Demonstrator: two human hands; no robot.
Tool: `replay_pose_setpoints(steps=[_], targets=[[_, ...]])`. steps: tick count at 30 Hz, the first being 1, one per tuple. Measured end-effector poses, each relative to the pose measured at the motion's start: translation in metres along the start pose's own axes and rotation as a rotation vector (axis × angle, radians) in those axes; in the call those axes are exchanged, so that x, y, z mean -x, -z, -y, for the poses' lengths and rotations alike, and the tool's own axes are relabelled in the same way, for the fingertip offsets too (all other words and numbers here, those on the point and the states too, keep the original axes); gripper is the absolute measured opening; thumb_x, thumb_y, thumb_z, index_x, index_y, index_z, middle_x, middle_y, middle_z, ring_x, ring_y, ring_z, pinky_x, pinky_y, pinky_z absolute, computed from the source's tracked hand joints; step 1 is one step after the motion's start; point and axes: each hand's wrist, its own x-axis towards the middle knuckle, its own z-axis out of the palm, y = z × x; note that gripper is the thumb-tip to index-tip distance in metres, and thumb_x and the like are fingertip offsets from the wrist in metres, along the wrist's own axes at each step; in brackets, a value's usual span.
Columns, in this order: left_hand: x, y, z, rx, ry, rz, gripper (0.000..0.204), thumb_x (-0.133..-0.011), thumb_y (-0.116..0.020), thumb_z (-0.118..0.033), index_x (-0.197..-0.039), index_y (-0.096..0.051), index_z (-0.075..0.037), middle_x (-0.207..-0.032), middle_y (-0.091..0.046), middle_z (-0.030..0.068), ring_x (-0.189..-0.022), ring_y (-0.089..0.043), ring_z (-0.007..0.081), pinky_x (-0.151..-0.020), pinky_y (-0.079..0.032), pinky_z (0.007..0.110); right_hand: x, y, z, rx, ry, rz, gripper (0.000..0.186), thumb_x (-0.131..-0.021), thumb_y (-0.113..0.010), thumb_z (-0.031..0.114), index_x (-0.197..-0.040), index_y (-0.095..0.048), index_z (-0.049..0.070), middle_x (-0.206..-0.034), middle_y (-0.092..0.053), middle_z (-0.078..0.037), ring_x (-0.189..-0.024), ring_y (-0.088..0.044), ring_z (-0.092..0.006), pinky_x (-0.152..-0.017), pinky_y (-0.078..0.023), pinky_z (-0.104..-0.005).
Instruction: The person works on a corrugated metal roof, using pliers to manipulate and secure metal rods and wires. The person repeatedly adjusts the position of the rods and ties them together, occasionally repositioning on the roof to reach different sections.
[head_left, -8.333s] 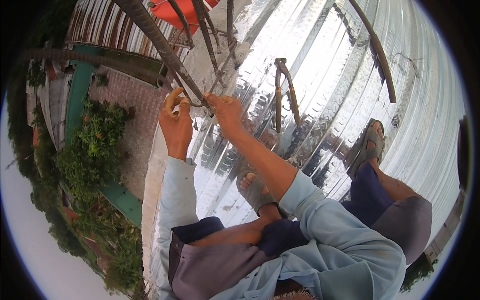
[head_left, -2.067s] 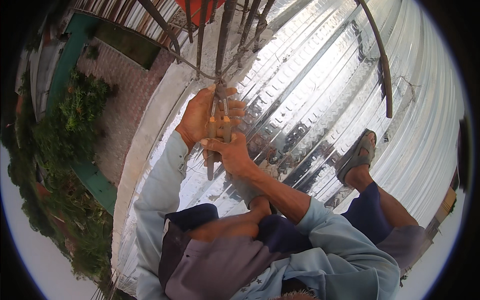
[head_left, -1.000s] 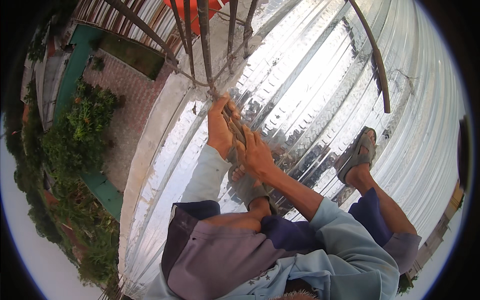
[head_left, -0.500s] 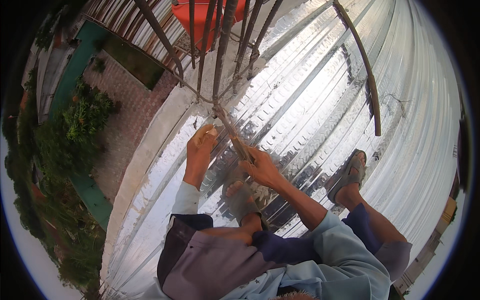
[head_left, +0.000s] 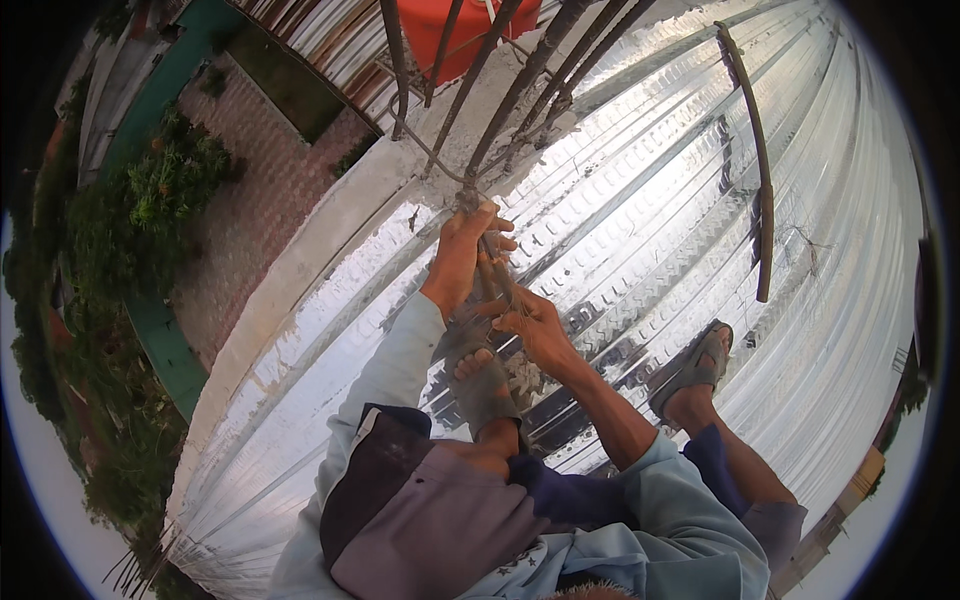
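The upper part of a pair of long end-cutting pliers (head_left: pixel 489 262) is at my left hand (head_left: pixel 452 262), whose thumb and fingers curl around it just below a wire-bound joint (head_left: pixel 467 188) at the foot of the rebar. My right hand (head_left: pixel 537 330) is closed on the lower handles, angled toward my body. The jaws are largely hidden by my left fingers. Several dark steel bars (head_left: pixel 514 92) rise from rough concrete, linked by a bent rod (head_left: pixel 417 137). My sandaled left foot (head_left: pixel 480 385) is beneath the handles.
Shiny ribbed metal sheeting (head_left: pixel 820 280) lies underfoot, bordered on the left by a concrete edge (head_left: pixel 262 300) with a drop to a paved yard (head_left: pixel 228 210) and plants. A curved bar (head_left: pixel 762 240) lies at right. A red object (head_left: pixel 450 35) stands behind the rebar.
The pliers, lying on the sheeting earlier, are now in my hands. Since half a second ago my left hand has moved up and right, back onto them. The view has shifted slightly.
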Motion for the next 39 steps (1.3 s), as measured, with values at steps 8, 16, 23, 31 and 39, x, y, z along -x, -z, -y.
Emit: replay_pose_setpoints(steps=[8, 16, 23, 31, 39], targets=[[0.007, -0.001, -0.009, -0.072, 0.014, -0.004, 0.057, -0.1, -0.061, -0.047, -0.129, -0.05, 0.0, -0.104, -0.065, 0.0158, -0.076, -0.069, 0.0205, -0.062, -0.055, 0.031, 0.002, -0.008, 0.001, -0.296, -0.039, 0.036, 0.057, -0.084, -0.06, 0.002, -0.141, -0.055, -0.001, -0.116, -0.071, -0.011, -0.097, -0.06, -0.0147, -0.089, -0.048, -0.0298], [0.003, -0.002, -0.015, -0.122, 0.031, 0.075, 0.061, -0.099, -0.06, -0.049, -0.132, -0.05, 0.002, -0.104, -0.069, 0.0171, -0.078, -0.07, 0.0211, -0.061, -0.055, 0.032, 0.004, -0.019, 0.001, -0.279, -0.011, -0.054, 0.051, -0.093, -0.061, 0.008, -0.143, -0.053, 0.002, -0.115, -0.07, -0.01, -0.095, -0.06, -0.0134, -0.086, -0.049, -0.0277], [0.002, 0.014, -0.043, -0.332, 0.163, 0.172, 0.063, -0.098, -0.062, -0.048, -0.135, -0.051, 0.002, -0.102, -0.072, 0.0188, -0.079, -0.072, 0.0228, -0.066, -0.058, 0.035, 0.005, -0.06, 0.01, -0.494, -0.123, -0.118, 0.035, -0.099, -0.067, 0.023, -0.127, -0.058, 0.004, -0.098, -0.067, -0.006, -0.085, -0.067, -0.0144, -0.067, -0.054, -0.0273], [-0.005, 0.054, -0.022, 0.284, 0.458, 0.477, 0.043, -0.1, -0.062, -0.037, -0.126, -0.058, -0.003, -0.098, -0.071, 0.0178, -0.079, -0.072, 0.0254, -0.07, -0.061, 0.041, -0.011, -0.101, 0.02, -0.627, -0.148, -0.181, 0.024, -0.097, -0.071, 0.021, -0.104, -0.064, -0.001, -0.087, -0.069, -0.011, -0.065, -0.066, -0.0184, -0.052, -0.054, -0.0327], [-0.02, 0.084, -0.074, -0.069, 0.647, 0.566, 0.021, -0.097, -0.064, -0.023, -0.103, -0.061, -0.003, -0.078, -0.064, 0.0144, -0.068, -0.065, 0.0234, -0.066, -0.056, 0.038, -0.08, -0.197, -0.005, -0.792, 0.071, -0.456, 0.018, -0.096, -0.073, 0.014, -0.09, -0.066, -0.002, -0.073, -0.066, -0.007, -0.059, -0.063, -0.0165, -0.055, -0.052, -0.0328]])
